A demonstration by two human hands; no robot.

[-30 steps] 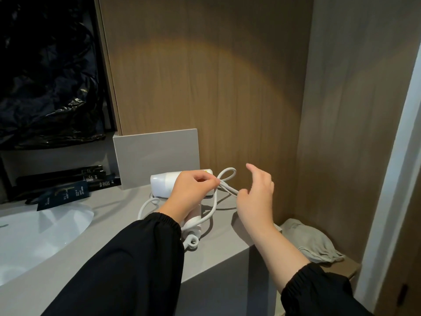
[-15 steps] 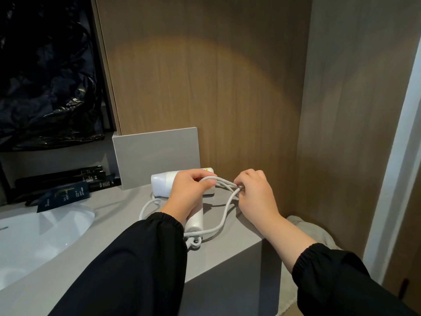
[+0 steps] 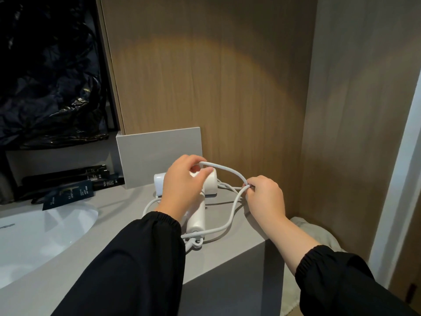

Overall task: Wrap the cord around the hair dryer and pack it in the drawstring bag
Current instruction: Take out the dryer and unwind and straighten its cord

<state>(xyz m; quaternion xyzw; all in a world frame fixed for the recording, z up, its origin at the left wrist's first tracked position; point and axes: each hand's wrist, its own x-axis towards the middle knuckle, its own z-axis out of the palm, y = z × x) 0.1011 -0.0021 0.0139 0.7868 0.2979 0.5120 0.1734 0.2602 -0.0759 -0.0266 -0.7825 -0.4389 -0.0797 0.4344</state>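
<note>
A white hair dryer (image 3: 197,215) lies on the grey counter (image 3: 230,249), barrel toward the wall and handle toward me. My left hand (image 3: 182,188) is over the barrel and pinches a loop of the white cord (image 3: 230,221) just above it. My right hand (image 3: 265,197) grips several cord strands to the right of the barrel. Slack cord curves over the counter to the handle's end. A beige drawstring bag (image 3: 316,236) lies on a lower surface at the right, partly hidden by my right forearm.
A white basin (image 3: 34,238) is sunk in the counter at the left. Dark packets and tubes (image 3: 68,190) lie behind it. A grey panel (image 3: 157,153) leans on the wooden wall. Wooden walls close the corner behind and to the right.
My right hand went from open in the air to gripping the cord strands. My left hand has lifted a cord loop over the barrel. The slack on the counter has shifted.
</note>
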